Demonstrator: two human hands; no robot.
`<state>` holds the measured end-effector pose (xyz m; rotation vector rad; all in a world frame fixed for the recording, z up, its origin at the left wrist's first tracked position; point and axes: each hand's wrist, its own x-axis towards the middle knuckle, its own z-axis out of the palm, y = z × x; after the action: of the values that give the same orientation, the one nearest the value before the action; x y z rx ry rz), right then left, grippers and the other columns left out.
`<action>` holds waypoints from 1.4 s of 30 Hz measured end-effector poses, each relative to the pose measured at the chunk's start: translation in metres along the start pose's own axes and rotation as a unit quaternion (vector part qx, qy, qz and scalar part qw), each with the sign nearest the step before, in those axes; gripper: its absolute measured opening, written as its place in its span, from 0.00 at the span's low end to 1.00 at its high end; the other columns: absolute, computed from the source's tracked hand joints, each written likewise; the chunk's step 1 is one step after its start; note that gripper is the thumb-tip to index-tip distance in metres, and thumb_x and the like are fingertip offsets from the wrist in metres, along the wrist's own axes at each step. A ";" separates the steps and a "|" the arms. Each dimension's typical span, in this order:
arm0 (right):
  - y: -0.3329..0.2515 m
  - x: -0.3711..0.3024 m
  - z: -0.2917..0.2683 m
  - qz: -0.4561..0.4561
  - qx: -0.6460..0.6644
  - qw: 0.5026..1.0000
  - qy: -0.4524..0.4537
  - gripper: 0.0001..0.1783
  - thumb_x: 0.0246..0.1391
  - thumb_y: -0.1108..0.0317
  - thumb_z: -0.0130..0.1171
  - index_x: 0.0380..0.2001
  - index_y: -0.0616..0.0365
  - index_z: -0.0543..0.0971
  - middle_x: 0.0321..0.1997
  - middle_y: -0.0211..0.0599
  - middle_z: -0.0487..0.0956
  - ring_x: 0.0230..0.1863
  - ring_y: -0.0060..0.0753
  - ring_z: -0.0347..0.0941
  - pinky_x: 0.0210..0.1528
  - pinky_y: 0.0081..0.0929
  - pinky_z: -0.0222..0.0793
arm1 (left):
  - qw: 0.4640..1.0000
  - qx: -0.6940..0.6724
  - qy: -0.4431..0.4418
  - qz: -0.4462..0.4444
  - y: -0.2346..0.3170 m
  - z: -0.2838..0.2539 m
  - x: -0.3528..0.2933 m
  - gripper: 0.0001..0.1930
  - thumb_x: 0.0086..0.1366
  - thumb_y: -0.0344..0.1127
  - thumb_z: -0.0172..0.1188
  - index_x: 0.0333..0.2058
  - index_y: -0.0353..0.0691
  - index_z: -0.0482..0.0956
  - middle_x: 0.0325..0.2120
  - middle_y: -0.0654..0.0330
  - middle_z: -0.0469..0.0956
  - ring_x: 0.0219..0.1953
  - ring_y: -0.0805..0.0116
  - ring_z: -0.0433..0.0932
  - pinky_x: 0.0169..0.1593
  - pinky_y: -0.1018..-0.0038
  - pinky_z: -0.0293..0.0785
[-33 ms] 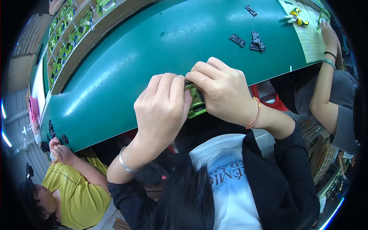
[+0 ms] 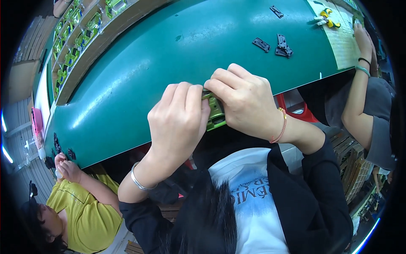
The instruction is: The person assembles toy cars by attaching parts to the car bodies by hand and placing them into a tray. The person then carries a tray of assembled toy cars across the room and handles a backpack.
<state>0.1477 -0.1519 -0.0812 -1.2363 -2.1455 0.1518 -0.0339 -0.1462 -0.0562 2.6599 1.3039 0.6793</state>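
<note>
Between both hands, close to the table's front edge, is a shiny green plastic shell point(image 2: 216, 113) with openings in it. My left hand point(image 2: 177, 112) grips its left side, the fingers curled over and the thumb pressed against it. On the other side my right hand point(image 2: 245, 99) is closed round the right end. The fingers cover much of the shell, so its full shape is hidden. Beyond my right hand, several flat black plastic pieces point(image 2: 282, 45) lie on the green tabletop point(image 2: 135, 89).
A carton point(image 2: 86, 59) with compartments of green shells stands at the far left. Yellow-handled pliers point(image 2: 330, 19) lie on a pale sheet point(image 2: 344, 46) at the far right. One co-worker point(image 2: 84, 203) sits to the left, another person's arm point(image 2: 359, 93) is at the right.
</note>
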 end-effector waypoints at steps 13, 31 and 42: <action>0.000 -0.002 -0.006 -0.002 0.043 0.998 -0.047 0.05 0.43 0.71 0.66 0.27 0.55 0.79 0.31 0.29 0.77 0.35 0.32 0.75 0.27 0.29 0.73 | 0.993 -0.109 -0.037 0.023 -0.007 -0.004 0.007 0.11 0.47 0.15 0.64 0.30 0.33 0.76 0.30 0.51 0.79 0.35 0.51 0.81 0.36 0.61 0.78; 0.004 -0.017 -0.015 -0.015 0.059 0.998 0.013 0.17 0.36 0.82 0.66 0.36 0.61 0.82 0.32 0.36 0.82 0.32 0.38 0.77 0.29 0.32 0.74 | 0.984 -0.159 -0.010 -0.080 0.006 -0.016 -0.022 0.08 0.56 0.20 0.70 0.31 0.35 0.79 0.25 0.54 0.77 0.26 0.55 0.78 0.30 0.64 0.73; 0.003 -0.016 -0.017 -0.003 0.096 0.995 -0.005 0.14 0.47 0.82 0.64 0.40 0.64 0.82 0.31 0.39 0.83 0.29 0.33 0.78 0.30 0.29 0.73 | 0.943 -0.303 0.021 -0.139 0.008 -0.028 -0.025 0.09 0.59 0.20 0.72 0.39 0.33 0.84 0.25 0.58 0.79 0.21 0.72 0.75 0.26 0.73 0.70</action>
<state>0.1650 -0.1671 -0.0767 -1.1209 -2.0891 0.3535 -0.0536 -0.1736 -0.0378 1.9417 1.1979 0.9172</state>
